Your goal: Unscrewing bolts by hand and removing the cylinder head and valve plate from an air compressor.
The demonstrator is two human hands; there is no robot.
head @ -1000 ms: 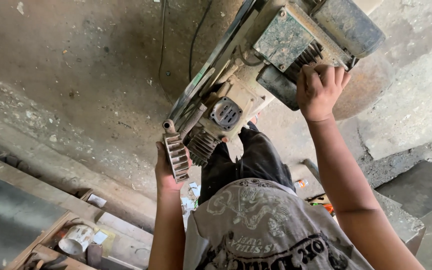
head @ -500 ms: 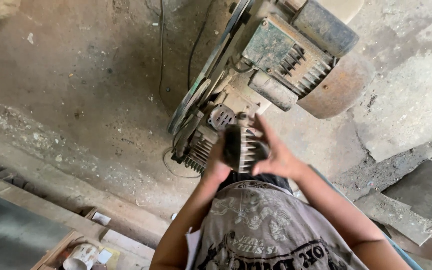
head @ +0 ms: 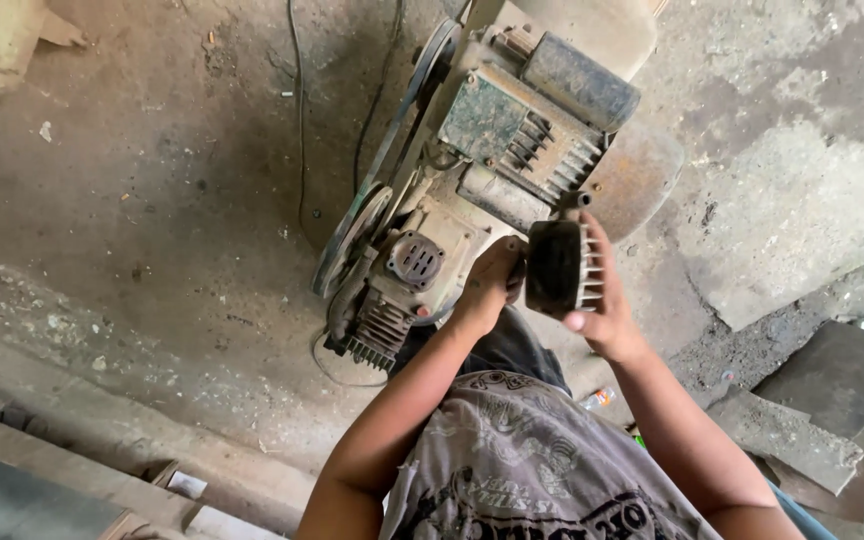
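We are gripping the dark finned block [head: 560, 268] between both hands — left hand [head: 489, 287] clasping its left face, right hand [head: 604, 300] wrapped round the right fins. It's sitting upright, just near of the belt-driven compressor [head: 492, 170].

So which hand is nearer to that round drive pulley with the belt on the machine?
Left. The left hand rests on the machine body just right of the drive pulley; the right hand is farther right, holding a dark finned part.
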